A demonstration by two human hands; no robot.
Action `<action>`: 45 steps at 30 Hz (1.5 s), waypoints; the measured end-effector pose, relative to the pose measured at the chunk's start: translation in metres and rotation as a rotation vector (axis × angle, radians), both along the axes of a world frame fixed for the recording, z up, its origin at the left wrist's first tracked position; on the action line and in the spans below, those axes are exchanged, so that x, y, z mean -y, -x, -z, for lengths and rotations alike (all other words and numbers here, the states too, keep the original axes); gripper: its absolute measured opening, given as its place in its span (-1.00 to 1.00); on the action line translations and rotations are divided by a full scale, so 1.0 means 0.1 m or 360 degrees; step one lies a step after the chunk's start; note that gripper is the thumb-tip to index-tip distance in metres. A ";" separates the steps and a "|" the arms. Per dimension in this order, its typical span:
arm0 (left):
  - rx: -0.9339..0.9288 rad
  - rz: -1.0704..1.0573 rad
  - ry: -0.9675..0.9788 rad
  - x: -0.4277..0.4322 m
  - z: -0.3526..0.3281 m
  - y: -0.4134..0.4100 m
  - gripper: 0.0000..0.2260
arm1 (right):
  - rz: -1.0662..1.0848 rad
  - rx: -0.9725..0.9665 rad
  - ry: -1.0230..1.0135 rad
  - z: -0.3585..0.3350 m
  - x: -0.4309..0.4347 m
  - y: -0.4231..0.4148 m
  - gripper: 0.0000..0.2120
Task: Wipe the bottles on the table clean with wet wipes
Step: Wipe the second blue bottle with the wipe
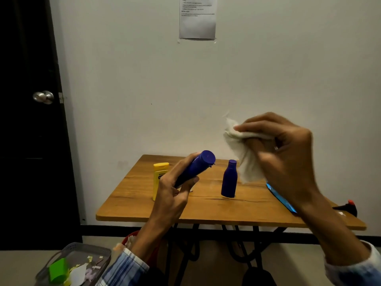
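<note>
My left hand grips a dark blue bottle, tilted with its flat base pointing up and to the right, lifted above the wooden table. My right hand is raised to the right of it and clutches a crumpled white wet wipe, which hangs apart from the held bottle. A second dark blue bottle stands upright near the table's middle. A yellow bottle stands upright at the left, partly hidden behind my left hand.
A phone with a lit blue screen lies on the table's right side, with a black and red object near the right edge. A grey basket of scraps sits on the floor at lower left. A dark door is at left.
</note>
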State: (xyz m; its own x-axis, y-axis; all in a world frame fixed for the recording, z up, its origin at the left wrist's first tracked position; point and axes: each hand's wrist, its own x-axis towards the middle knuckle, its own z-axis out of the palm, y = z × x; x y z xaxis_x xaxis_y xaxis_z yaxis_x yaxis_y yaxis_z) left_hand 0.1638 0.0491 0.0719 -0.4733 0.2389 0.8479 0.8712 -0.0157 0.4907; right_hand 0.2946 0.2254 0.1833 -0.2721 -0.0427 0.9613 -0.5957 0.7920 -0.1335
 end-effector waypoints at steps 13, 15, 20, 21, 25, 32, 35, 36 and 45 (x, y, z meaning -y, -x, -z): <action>0.0194 0.0008 -0.0174 0.01 0.01 0.01 -0.38 | 0.0031 0.0400 -0.0027 0.27 -0.06 0.16 -0.79; 0.0219 -0.0002 -0.0181 0.00 0.00 0.01 -0.38 | 0.0019 0.0322 0.0119 0.27 -0.11 0.15 -0.77; 0.0333 0.0006 -0.0121 -0.07 0.06 -0.02 -0.35 | -0.0098 0.0161 0.0070 0.43 0.14 0.14 -0.81; 0.0345 0.0029 -0.0106 -0.08 0.06 -0.03 -0.36 | -0.0075 0.0135 -0.0014 0.48 0.20 0.17 -0.81; 0.0410 0.0253 0.0060 -0.10 0.03 -0.12 -0.43 | 0.0126 0.0047 -0.0223 0.68 0.28 0.41 -0.78; 0.0546 0.0289 0.0002 -0.05 0.07 -0.04 -0.35 | 0.0156 0.0207 -0.0454 0.86 0.14 0.44 -0.79; 0.0497 0.0192 -0.0073 -0.08 0.04 -0.12 -0.39 | 0.0186 0.0041 -0.0227 0.69 0.13 0.45 -0.80; 0.0467 0.0181 -0.0098 -0.09 0.04 -0.13 -0.40 | 0.0191 0.0034 -0.0209 0.65 0.16 0.46 -0.80; 0.0586 0.0239 -0.0207 -0.11 0.04 -0.18 -0.32 | 0.0164 0.0130 -0.0327 0.67 0.17 0.50 -0.76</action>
